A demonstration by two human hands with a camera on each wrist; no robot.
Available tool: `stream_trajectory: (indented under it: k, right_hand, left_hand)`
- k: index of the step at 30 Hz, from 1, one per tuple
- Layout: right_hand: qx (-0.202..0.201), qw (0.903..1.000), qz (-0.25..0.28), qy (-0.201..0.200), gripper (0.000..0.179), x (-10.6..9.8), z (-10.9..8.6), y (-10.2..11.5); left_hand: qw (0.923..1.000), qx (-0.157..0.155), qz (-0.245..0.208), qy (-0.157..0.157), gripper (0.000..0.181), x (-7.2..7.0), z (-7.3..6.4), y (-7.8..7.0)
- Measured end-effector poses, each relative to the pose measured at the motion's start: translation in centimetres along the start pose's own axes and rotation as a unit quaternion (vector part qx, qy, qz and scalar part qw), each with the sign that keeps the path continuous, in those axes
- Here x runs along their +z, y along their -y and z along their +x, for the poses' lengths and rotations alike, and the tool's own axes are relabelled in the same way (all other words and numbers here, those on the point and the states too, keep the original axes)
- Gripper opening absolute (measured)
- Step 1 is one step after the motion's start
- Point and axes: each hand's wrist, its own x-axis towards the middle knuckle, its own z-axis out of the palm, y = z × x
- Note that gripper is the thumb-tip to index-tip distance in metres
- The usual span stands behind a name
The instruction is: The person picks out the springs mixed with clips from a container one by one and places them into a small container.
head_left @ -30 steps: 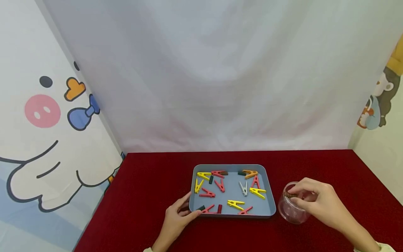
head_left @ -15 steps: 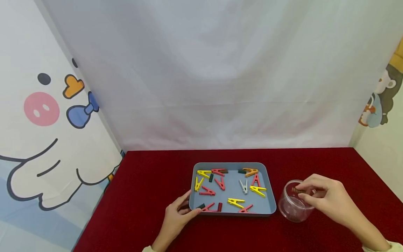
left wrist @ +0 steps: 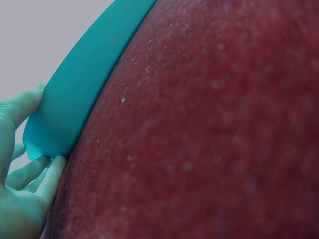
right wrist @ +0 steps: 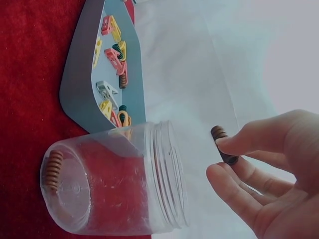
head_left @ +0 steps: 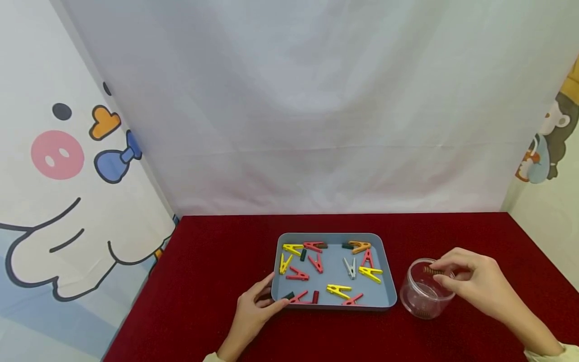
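Observation:
My left hand grips the near left corner of a shallow blue-grey tray. In the left wrist view, fingers and thumb lie about that corner. My right hand pinches a brown spiral spring between thumb and fingers. It is held at the mouth of a clear round jar, seen in the head view just inside or above the rim; in the right wrist view it is apart from the jar. Another brown spring lies on the jar's bottom.
The tray carries several clothes pegs: red, yellow, a grey peg and an orange peg. Dark green springs and a red spring lie among them. A red cloth covers the table; a white curtain hangs behind.
My right hand has moved slightly right, with the brown spring still pinched over the jar. My left hand stays at the tray's corner, and the pegs lie as before.

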Motion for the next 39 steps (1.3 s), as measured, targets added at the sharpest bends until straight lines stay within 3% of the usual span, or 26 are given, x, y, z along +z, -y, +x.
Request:
stream_trajectory:
  k: [8,13,19,28,39]
  right_hand:
    - [0.014,0.9997,-0.018,-0.002,0.027,0.0,-0.1,-0.5]
    - [0.012,0.9996,-0.025,0.002,0.027,0.1,-0.1,-0.6]
    - [-0.026,0.9996,-0.012,-0.007,0.032,0.6,0.1,-1.0]
    - [-0.047,0.9983,-0.035,-0.007,0.037,0.7,0.4,-0.9]
    - [-0.071,0.9974,-0.008,-0.007,0.031,1.4,0.8,-0.3]
  left_hand:
    - [0.9999,-0.008,0.006,0.006,0.070,0.0,-0.1,-0.4]
    - [0.9999,-0.006,0.003,0.009,0.069,-0.1,-0.5,-1.7]
    - [0.9999,-0.007,0.004,0.014,0.068,-0.2,-0.9,-3.3]
    - [0.9997,-0.016,0.011,0.017,0.068,-0.2,-0.8,-3.4]
    - [0.9997,-0.011,0.015,0.015,0.068,-0.1,-0.7,-3.5]
